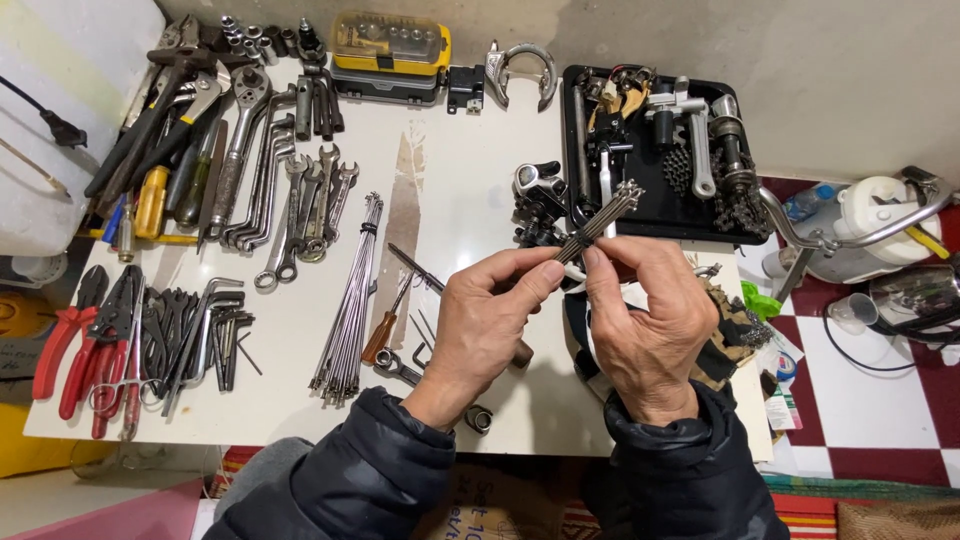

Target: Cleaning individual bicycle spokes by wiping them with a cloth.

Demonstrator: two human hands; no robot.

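Both my hands hold a small bundle of thin metal spokes (603,217) above the white table (460,190). My left hand (487,320) pinches the bundle's lower end between thumb and forefinger. My right hand (648,320) grips it from the right side. The spokes' threaded ends fan out up and to the right, toward the black tray (740,232). A larger bunch of long spokes (350,300) lies on the table to the left of my hands.
Wrenches (300,200), a ratchet and hex keys (200,335) fill the table's left; red-handled pliers (90,340) lie at the far left. A yellow bit case (390,45) stands at the back. The tray holds bicycle parts and a chain. A derailleur (540,205) sits beside it.
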